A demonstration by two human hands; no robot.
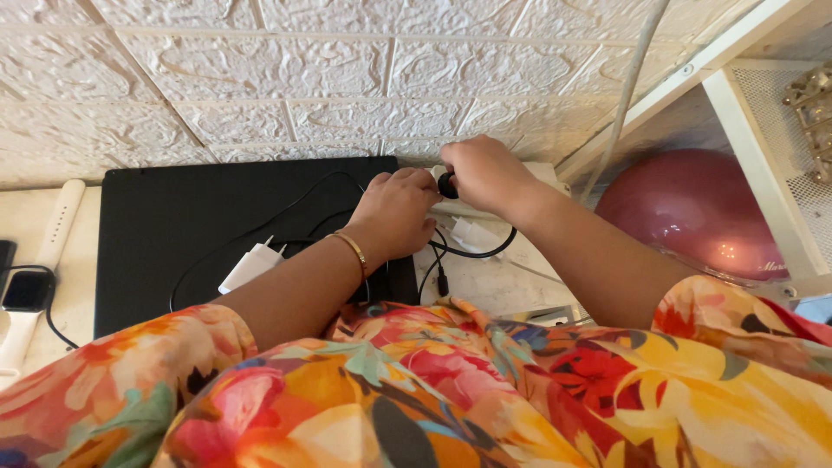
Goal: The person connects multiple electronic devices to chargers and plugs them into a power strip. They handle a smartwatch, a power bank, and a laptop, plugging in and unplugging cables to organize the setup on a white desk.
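My right hand [485, 173] pinches a small black round plug [447, 185] against a white power strip [485, 208] that lies along the foot of the wall. My left hand [394, 212], with a gold bangle at the wrist, rests on the strip's near end beside the plug, fingers curled down onto it. A black cable [472, 251] loops down from the plug. A white charger adapter [251, 264] with its black cord lies on a closed black laptop [173, 225] to the left.
A white smartwatch [30, 290] on its band lies at the far left. A large pink ball [693, 212] sits under a white shelf frame [754, 130] at the right. A white brick-pattern wall [303, 69] runs behind everything.
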